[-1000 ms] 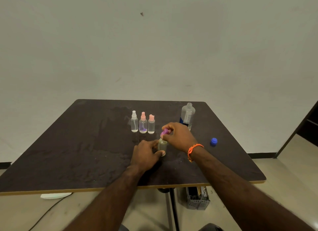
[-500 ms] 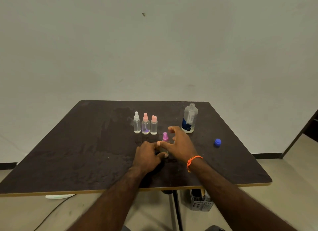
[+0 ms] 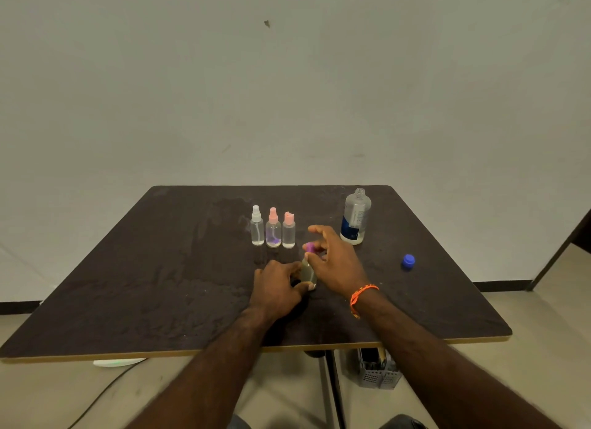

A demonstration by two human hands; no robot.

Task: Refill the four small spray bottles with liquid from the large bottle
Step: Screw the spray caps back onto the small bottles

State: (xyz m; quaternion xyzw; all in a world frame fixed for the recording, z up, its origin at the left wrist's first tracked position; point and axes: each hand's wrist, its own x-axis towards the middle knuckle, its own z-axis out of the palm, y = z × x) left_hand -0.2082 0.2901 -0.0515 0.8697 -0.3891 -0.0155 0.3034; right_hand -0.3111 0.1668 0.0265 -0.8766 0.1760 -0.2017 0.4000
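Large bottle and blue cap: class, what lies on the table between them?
Nothing. In the head view, the stretch of dark table between the large bottle and the blue cap is bare.

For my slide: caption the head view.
Left hand grips purple-capped sprayer, right hand at its cap, near three sprayers and uncapped large bottle.

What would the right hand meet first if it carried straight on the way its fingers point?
Probably the purple spray cap of the small bottle held by the left hand; the right hand already looks close to it, though depth is unclear.
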